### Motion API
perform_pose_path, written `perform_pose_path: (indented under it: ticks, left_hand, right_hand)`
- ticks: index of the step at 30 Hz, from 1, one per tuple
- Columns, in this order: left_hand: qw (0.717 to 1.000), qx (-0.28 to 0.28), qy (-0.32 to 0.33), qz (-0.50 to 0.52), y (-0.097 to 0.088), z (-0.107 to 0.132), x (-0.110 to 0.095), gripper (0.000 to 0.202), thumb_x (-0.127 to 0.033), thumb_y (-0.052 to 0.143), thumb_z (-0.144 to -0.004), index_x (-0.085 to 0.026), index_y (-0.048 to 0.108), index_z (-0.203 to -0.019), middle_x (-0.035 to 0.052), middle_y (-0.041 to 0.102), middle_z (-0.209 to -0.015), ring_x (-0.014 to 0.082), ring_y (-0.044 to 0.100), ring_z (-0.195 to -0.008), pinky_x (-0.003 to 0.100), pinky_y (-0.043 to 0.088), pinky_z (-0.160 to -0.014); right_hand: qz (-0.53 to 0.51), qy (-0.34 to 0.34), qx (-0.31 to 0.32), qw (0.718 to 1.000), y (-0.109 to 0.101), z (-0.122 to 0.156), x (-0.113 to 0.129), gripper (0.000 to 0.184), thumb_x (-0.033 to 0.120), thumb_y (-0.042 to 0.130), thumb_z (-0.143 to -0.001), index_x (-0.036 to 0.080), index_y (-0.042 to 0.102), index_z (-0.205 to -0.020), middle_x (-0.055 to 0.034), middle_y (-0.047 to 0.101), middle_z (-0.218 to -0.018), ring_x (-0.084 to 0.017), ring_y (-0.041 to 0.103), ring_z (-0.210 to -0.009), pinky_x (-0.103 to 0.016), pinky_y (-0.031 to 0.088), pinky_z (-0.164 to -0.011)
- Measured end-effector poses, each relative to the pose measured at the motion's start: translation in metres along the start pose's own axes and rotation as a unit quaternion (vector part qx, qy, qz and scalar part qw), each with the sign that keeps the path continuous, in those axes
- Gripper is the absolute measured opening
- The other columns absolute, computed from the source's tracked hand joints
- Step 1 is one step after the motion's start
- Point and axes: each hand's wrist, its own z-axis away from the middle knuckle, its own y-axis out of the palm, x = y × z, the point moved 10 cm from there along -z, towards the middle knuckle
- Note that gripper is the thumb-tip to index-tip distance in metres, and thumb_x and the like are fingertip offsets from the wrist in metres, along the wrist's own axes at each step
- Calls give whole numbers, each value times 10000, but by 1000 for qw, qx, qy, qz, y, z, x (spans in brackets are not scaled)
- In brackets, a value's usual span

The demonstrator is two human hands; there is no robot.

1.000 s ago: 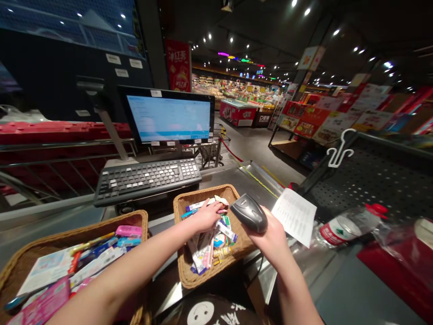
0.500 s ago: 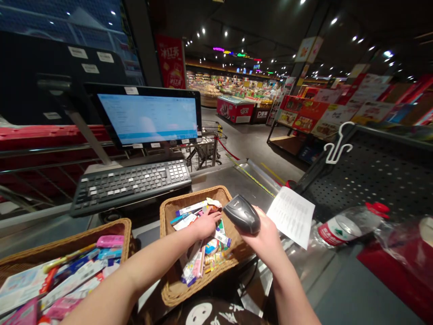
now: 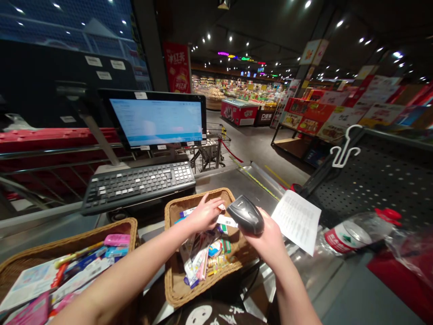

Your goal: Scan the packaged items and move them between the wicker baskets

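My right hand [image 3: 267, 237] is wrapped round a black handheld barcode scanner [image 3: 245, 214], held above the right side of a wicker basket [image 3: 170, 289]. Over the same basket, my left hand [image 3: 207, 214] pinches a slim white packet [image 3: 226, 220] with a barcode on it, close to the scanner's front. One finger of that hand sticks up. Beneath both hands lie small packaged goods, among them long slim packets [image 3: 196, 266] and a blue-and-white round item [image 3: 214, 248]. The palm and wrist hide part of the basket's contents.
A second wicker basket [image 3: 132, 234] full of packaged items stands at the left. Behind are a keyboard [image 3: 142, 183] and a monitor [image 3: 158, 119]. To the right lie a printed sheet [image 3: 297, 221] and a large plastic bottle [image 3: 352, 237]; a white hook [image 3: 345, 149] hangs on the perforated panel.
My left hand has risen from among the goods, bringing up the white packet towards the scanner. My right hand still holds the scanner in nearly the same place. The view has shifted slightly.
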Motion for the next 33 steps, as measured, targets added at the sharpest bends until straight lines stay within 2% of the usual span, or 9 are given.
perform_pose_path:
  ticks: [6, 11, 15, 20, 27, 33]
  left_hand:
    - [996, -69, -33, -49, -62, 23, 10, 117, -247, 597, -801, -193, 652, -890, 132, 419, -1482, 298, 338, -1389, 616, 19, -1151]
    - [987, -113, -63, -91, -107, 47, 20, 95, -229, 574, -810, -189, 642, -864, 132, 399, -1495, 298, 335, -1393, 628, -10, -1146]
    - [979, -148, -78, -119, -136, 68, 22, 105, -239, 559, -826, -191, 644, -864, 135, 421, -1480, 300, 362, -1378, 638, 47, -1143]
    - [970, -181, -85, -140, -163, 93, 21, 110, -252, 585, -817, -199, 655, -882, 138, 454, -1456, 313, 403, -1350, 651, 90, -1136]
    - [958, -197, -106, -178, -187, 126, 30, 127, -265, 557, -846, -197, 649, -903, 143, 437, -1468, 307, 389, -1364, 646, 116, -1133]
    - [950, -215, -122, -190, -207, 153, 40, 144, -279, 537, -860, -204, 648, -911, 131, 422, -1480, 305, 378, -1373, 644, 114, -1133]
  right_hand:
    - [21, -24, -5, 999, 3, -2, 18, 410, 302, 641, -792, 198, 615, -1188, -108, 672, -1129, -282, 630, -1049, -458, 489, -951]
    - [29, -41, 0, 999, 8, -3, 36, 383, 331, 627, -814, 207, 632, -1176, -103, 679, -1134, -291, 633, -1055, -452, 502, -936]
    - [26, -62, 6, 998, 14, -3, 54, 347, 348, 616, -827, 220, 646, -1148, -91, 677, -1134, -283, 630, -1059, -440, 507, -930]
    - [4, -69, 13, 998, 24, -4, 70, 334, 324, 618, -823, 213, 645, -1137, -89, 669, -1150, -275, 621, -1077, -416, 515, -919]
    - [-16, -79, 13, 997, 39, -6, 92, 368, 303, 630, -813, 212, 620, -1169, -84, 657, -1177, -268, 616, -1094, -394, 508, -938]
    - [-26, -102, 8, 994, 50, -9, 119, 325, 283, 617, -804, 178, 646, -1110, -111, 662, -1163, -277, 623, -1082, -404, 512, -936]
